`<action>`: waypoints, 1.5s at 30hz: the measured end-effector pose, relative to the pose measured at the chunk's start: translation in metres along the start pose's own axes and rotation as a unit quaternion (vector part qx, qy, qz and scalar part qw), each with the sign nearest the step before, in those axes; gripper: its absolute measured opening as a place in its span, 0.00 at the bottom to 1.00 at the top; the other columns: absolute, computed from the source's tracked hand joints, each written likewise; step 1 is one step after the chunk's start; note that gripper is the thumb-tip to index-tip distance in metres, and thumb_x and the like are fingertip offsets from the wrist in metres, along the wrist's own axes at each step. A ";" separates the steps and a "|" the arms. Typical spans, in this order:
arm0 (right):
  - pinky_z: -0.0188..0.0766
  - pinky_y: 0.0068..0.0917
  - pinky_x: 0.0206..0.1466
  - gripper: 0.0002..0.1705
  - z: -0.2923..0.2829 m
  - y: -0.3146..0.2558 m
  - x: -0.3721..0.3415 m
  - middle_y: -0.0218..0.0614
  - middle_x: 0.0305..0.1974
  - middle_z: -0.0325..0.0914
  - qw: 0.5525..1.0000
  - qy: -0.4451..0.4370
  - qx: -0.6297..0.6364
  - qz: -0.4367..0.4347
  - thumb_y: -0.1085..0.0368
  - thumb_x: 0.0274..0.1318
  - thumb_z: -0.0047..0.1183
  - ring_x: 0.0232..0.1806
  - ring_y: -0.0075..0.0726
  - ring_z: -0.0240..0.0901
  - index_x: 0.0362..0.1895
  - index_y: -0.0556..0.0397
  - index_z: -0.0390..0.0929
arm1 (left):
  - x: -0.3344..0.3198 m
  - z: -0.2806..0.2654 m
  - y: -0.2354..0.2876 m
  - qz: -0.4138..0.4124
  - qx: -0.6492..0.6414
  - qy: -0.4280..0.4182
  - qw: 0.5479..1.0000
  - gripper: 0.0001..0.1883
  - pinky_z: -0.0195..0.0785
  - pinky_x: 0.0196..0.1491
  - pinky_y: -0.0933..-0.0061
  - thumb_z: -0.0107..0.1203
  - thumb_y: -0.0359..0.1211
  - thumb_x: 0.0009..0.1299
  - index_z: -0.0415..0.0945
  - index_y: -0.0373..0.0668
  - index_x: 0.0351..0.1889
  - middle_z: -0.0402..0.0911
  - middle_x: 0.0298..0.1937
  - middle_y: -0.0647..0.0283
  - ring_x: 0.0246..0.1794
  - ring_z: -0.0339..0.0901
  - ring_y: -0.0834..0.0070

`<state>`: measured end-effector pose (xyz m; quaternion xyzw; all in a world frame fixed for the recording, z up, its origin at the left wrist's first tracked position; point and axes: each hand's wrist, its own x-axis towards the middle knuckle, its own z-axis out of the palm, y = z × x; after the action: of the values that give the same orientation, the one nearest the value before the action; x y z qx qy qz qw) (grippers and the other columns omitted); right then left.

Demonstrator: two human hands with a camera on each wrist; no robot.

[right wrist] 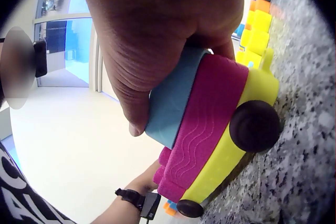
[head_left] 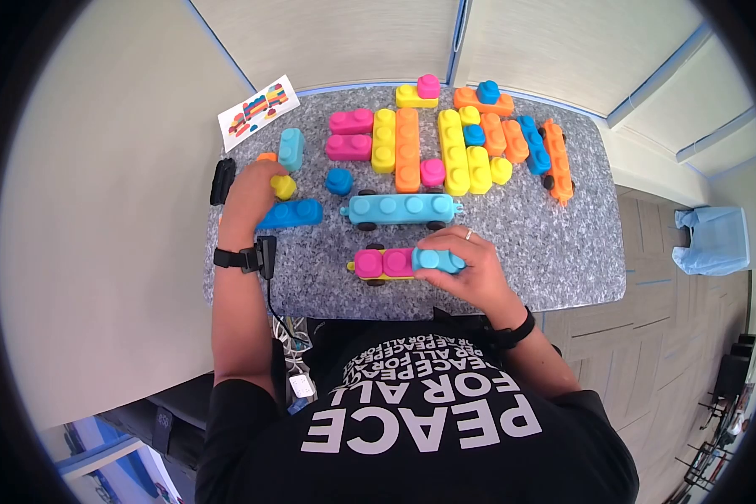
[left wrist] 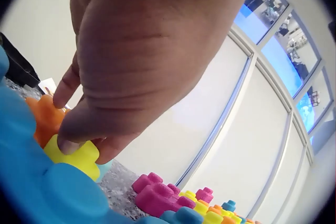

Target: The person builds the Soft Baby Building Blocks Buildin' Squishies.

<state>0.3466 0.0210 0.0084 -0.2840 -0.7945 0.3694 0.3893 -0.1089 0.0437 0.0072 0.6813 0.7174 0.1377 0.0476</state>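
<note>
My right hand grips a light blue toy building block from above, thumb on one side and fingers on the other. That block sits on a pink block, which is stacked on a yellow wheeled base standing on the speckled table. At the table's left side, my left hand pinches a small yellow block between thumb and fingers. An orange block lies right beside it, partly behind the hand. Close to this hand is a long blue block.
Beyond the stack stands a light blue wheeled base. Several pink, yellow, orange and blue blocks are grouped along the back, with an orange wheeled base at the right. A picture card and a black object lie at the left edge.
</note>
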 end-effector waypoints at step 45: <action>0.89 0.39 0.58 0.25 0.007 -0.003 0.007 0.38 0.51 0.94 1.000 -0.001 0.007 -0.010 0.65 0.54 0.88 0.53 0.47 0.93 0.55 0.51 0.93 | -0.090 0.029 0.184 0.195 -0.341 -0.074 0.917 0.30 0.85 0.61 0.54 0.83 0.44 0.71 0.86 0.43 0.67 0.93 0.59 0.51 0.59 0.92 0.48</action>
<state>0.3369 0.0217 0.0102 -0.2728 -0.7953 0.3710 0.3943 0.0817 -0.0352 0.0166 0.7580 0.4744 0.3297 0.3027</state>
